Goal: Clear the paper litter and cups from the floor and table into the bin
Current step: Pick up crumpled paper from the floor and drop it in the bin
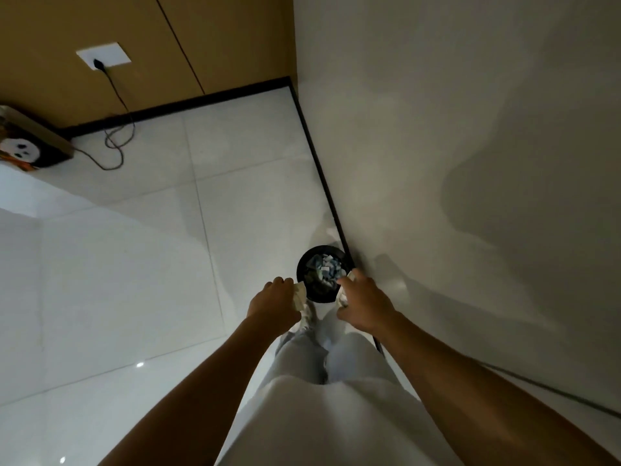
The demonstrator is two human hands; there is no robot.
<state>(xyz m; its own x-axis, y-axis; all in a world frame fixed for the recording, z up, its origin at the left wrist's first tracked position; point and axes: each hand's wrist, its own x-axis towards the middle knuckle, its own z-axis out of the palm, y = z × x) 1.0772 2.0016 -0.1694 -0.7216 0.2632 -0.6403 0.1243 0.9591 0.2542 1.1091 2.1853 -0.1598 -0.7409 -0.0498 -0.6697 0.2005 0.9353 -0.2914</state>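
The step in hand looks like the drop itself — both arms are stretched out over the black round bin [322, 278], which stands on the white tiled floor [134, 264] just beside the dark skirting of the pale wall [470, 129]. The left hand [274, 299] is curled round a pale crumpled piece of paper [299, 295] that pokes out past its fingers, held above the bin's near-left rim. The right hand [364, 302] is likewise closed round pale paper [342, 299], part of it showing below the thumb and a scrap at the knuckles, above the near-right rim. The bin already holds a heap of blue and white scraps [326, 269].

The next move, as I judge it, calls for bringing both hands a little further in over the opening and loosening the fingers so that the paper falls inside and not onto the tiles.

Nothing stands between hands and bin. Well apart, at the far left, a black cable [116, 142] runs from a wall socket [102, 58] down to a device with a ghost-like face [25, 151] — clear of the work.
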